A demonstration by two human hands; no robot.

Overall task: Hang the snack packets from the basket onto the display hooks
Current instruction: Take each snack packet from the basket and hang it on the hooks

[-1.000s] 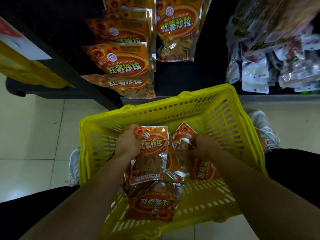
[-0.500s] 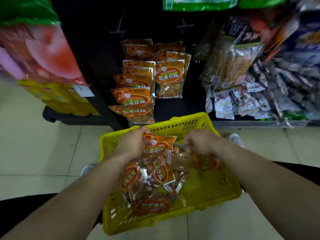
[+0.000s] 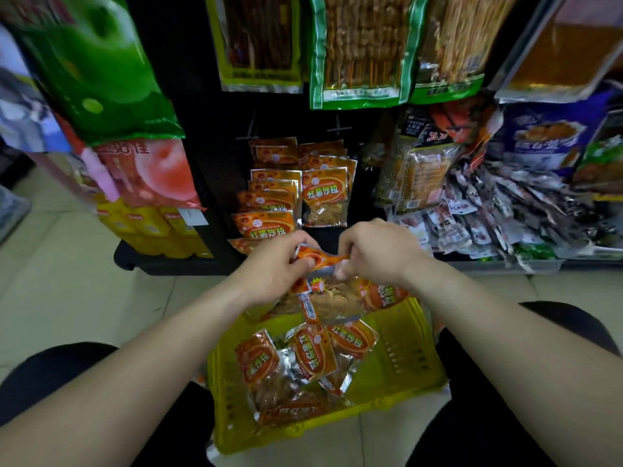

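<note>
An orange snack packet hangs above the yellow basket, held by its top edge. My left hand pinches the top left corner and my right hand pinches the top right. Several more orange packets lie in the basket on the floor between my knees. On the black display panel ahead, two rows of the same orange packets hang from hooks. Two bare hooks stick out above those rows.
Green skewer packets hang high on the panel. A heap of small silver packets fills the shelf at the right. Green and pink bags and yellow cartons crowd the left. Pale tiled floor lies at the left.
Both hands have lifted one orange packet out of the basket and up toward the display. My view has tilted up, so more of the hanging goods show.
</note>
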